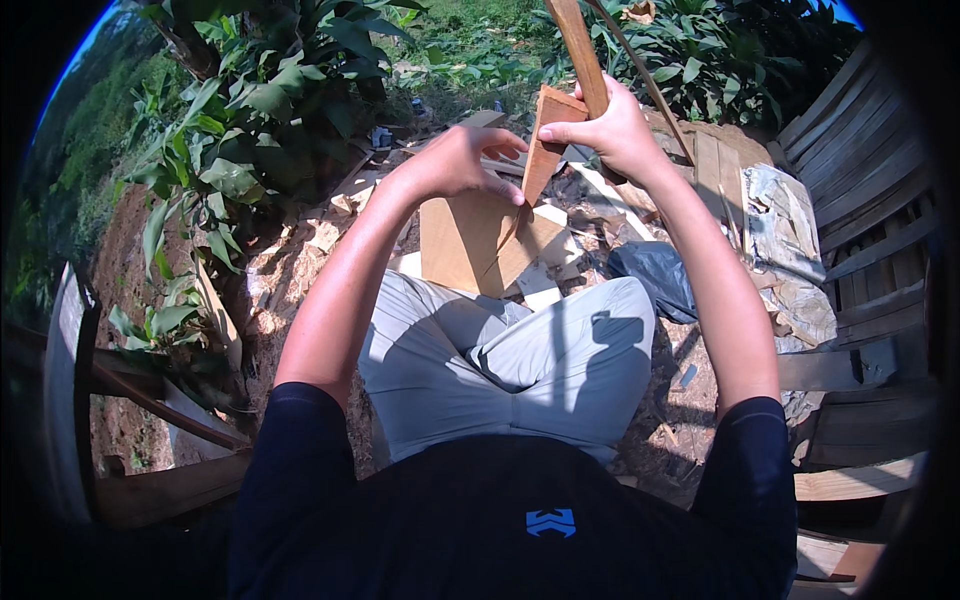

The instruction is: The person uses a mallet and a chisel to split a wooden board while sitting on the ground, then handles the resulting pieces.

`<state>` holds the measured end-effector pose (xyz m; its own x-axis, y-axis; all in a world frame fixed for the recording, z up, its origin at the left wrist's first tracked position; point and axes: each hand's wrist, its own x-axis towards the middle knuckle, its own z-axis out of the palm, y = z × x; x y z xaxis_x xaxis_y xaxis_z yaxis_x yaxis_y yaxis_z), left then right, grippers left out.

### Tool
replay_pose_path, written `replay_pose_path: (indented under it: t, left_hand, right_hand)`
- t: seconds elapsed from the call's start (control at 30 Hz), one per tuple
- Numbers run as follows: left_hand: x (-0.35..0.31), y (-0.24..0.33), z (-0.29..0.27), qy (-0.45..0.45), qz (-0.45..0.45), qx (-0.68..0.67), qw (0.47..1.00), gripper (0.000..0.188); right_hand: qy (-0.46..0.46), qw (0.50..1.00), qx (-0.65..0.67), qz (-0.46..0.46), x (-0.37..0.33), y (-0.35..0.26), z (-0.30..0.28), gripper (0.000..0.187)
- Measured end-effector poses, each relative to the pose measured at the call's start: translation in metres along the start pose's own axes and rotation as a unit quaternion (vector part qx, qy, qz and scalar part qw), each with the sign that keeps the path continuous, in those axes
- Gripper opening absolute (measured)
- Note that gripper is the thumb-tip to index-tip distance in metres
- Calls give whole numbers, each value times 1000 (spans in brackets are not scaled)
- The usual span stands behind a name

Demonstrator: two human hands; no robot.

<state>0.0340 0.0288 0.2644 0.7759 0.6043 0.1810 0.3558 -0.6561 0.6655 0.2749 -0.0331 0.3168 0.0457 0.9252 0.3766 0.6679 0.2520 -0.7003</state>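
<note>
My right hand (622, 135) is closed, thumb pressed on a reddish, wedge-shaped piece of wood (545, 140). Through the same hand runs a long brown wooden handle (580, 55) that slants up and away; whatever is at its lower end is mostly hidden behind the hand. The piece's narrow tip points down at a pale wooden block (455, 245), which stands just in front of my crossed legs. To the left of the piece my left hand (458, 165) is curved, fingers and thumb apart. Its thumb comes close to the tip; whether they touch I cannot tell.
Wood chips and shavings (320, 235) litter the ground. A dark plastic bag (655, 278) lies beside my right knee. Leafy plants (230, 170) grow at left and behind. A slatted wooden wall (870, 170) stands on the right, and boards (170, 490) lie at lower left.
</note>
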Motion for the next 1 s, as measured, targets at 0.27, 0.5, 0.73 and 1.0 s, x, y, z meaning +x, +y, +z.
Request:
replay_pose_path:
  t: [0.27, 0.5, 0.73, 1.0]
  left_hand:
    - [-13, -29, -6, -49, -31, 93, 994, 53]
    - [-8, -33, 3, -33, -5, 104, 994, 54]
    - [8, -33, -1, -107, 38, 130, 985, 52]
    - [6, -31, 1, -80, -9, 161, 984, 53]
  right_hand:
    - [9, 996, 13, -88, -9, -15, 8, 68]
    - [60, 995, -35, -69, -13, -11, 7, 78]
    - [110, 992, -34, -47, -48, -30, 12, 71]
    - [83, 994, -45, -56, -20, -13, 5, 75]
